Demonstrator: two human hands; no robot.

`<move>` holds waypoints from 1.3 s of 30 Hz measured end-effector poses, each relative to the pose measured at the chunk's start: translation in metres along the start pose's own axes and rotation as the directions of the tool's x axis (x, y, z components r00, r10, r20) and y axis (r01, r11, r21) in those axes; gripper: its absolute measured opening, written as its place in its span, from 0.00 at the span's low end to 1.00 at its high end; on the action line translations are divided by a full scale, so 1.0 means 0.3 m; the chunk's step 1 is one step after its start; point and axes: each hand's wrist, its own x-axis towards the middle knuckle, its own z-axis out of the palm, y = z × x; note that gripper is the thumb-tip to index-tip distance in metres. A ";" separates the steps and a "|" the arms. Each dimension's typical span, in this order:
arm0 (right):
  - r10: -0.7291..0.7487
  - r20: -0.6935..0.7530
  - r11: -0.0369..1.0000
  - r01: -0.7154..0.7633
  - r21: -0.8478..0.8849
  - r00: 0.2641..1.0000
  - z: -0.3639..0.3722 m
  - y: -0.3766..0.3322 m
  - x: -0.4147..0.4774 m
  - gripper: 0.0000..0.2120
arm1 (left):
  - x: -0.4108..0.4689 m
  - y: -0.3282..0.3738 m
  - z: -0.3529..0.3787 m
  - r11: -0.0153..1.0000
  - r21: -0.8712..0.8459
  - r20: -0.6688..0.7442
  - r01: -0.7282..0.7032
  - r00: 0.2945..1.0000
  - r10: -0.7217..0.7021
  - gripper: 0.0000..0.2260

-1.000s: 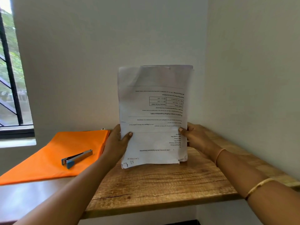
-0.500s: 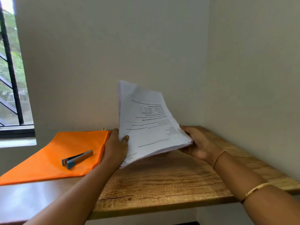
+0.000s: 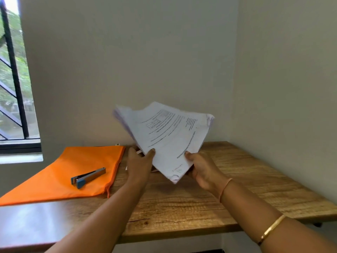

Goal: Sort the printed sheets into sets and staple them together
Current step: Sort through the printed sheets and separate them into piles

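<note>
A thick stack of printed sheets (image 3: 169,137) is held tilted above the wooden table (image 3: 191,203), one corner pointing down toward me. My left hand (image 3: 139,165) grips the stack's left edge, thumb on top. My right hand (image 3: 202,169) grips its lower right edge, thumb on the printed face and fingers underneath. The sheets are fanned a little at the far corners. A blue and silver stapler (image 3: 88,177) lies to the left, apart from both hands.
The stapler rests on a flat orange zip pouch (image 3: 63,174) covering the table's left part. Walls close in behind and to the right. A barred window (image 3: 14,84) is at the far left.
The stack went from upright on the table to tilted and turned, lifted off the surface. My right hand shifted along the edge toward me; my left hand kept its grip.
</note>
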 end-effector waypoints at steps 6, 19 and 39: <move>-0.040 -0.002 0.984 0.039 -0.171 0.999 -0.166 -0.068 0.023 0.07 | 0.097 0.073 -0.124 0.959 -0.285 0.021 0.013 1.000 -0.008 0.22; -0.175 0.057 0.909 0.183 -0.375 0.983 -0.329 -0.178 0.027 0.09 | 0.115 0.131 -0.237 0.904 0.386 0.456 0.185 0.813 -0.361 0.30; -0.260 0.053 0.872 0.258 -0.415 0.964 -0.320 -0.180 0.036 0.09 | 0.073 0.102 -0.197 0.945 0.301 0.424 -0.125 0.906 -0.015 0.11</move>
